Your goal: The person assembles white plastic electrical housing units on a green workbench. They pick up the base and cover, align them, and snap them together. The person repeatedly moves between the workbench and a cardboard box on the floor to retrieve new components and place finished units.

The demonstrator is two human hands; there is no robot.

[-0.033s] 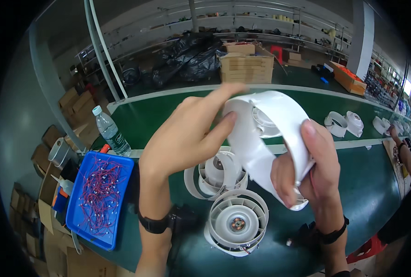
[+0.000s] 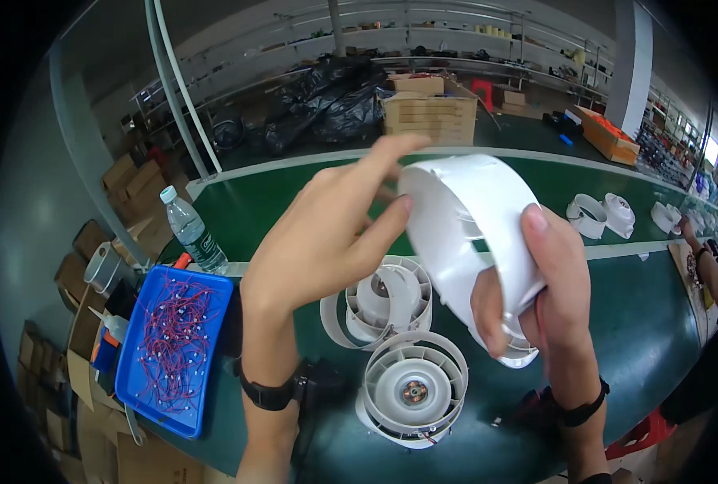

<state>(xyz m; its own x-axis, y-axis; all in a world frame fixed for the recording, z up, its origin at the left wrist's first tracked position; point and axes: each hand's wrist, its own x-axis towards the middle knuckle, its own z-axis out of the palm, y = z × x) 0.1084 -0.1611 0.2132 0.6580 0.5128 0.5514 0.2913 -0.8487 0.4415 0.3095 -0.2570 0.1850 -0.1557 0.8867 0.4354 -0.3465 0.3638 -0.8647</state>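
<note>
A white plastic fan housing [image 2: 488,194], an open ring with a skirt below, is held tilted above the bench. My right hand [image 2: 548,274] grips its right side, thumb on the outer wall and fingers curled round the lower edge. At its left rim is my left hand [image 2: 326,226], fingers stretched out and thumb tip at the edge; whether the thumb touches, I cannot tell. Below, a white fan housing [image 2: 415,395] with a copper-wound motor centre stands on the bench. Just behind it is another fan housing [image 2: 387,294] with a loose-looking white ring [image 2: 335,323] leaning at its left.
A blue tray [image 2: 222,323] of red wires lies left, with a water bottle [image 2: 191,234] behind it. More white housings [image 2: 588,218] stand at the far right, near another person's hand [image 2: 689,230]. A cardboard box [image 2: 431,121] and black bags [image 2: 326,105] are beyond the bench.
The held housing has turned and shifted slightly right. My left fingers have lifted a little away from its rim.
</note>
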